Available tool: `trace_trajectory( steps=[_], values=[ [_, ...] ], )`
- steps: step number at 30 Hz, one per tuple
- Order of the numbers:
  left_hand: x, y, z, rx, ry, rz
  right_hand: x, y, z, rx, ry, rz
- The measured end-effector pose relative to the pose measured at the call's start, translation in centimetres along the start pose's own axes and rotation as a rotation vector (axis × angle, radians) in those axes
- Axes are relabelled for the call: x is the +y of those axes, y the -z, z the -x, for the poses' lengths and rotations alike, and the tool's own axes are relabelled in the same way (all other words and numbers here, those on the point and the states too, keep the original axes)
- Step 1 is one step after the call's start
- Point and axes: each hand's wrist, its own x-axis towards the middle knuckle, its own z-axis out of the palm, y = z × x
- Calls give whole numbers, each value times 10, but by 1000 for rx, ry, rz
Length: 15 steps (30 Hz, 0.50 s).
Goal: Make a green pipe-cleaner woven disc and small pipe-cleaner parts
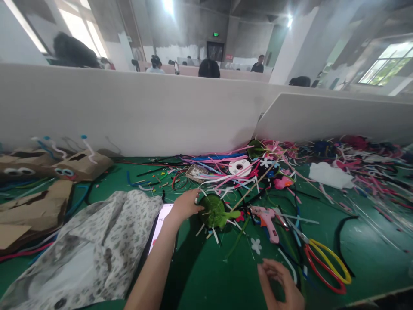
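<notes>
My left hand [186, 207] grips the left edge of a round green coiled craft piece [212, 209]. White and pink strips stick out around the piece, and a light green fuzzy part [230, 215] lies across its right side. At the lower right, my right hand [280, 284] is curled, thumb and forefinger tips together; anything between them is too small to make out. Between the hands lies a white flower shape [256, 246]. A pink glue gun [269, 223] rests right of the green piece, near scissors [329, 265] with red and yellow handles.
A patterned cloth [106, 245] and a lit phone [161, 228] lie to the left, with brown cardboard figures [77, 165] behind. Pipe cleaners [222, 165], a white spool [239, 168] and white tissue [331, 175] cover the back. A white partition [145, 112] borders the table; people sit beyond.
</notes>
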Motion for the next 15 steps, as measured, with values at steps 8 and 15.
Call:
trace_trajectory(
  steps=[8, 15],
  values=[
    [16, -17, -13, -75, -22, -38, -10, -41, -48, -294, 69, 53],
    [16, -18, -14, -112, -79, 23, -16, -91, -79, -387, 313, 173]
  ],
)
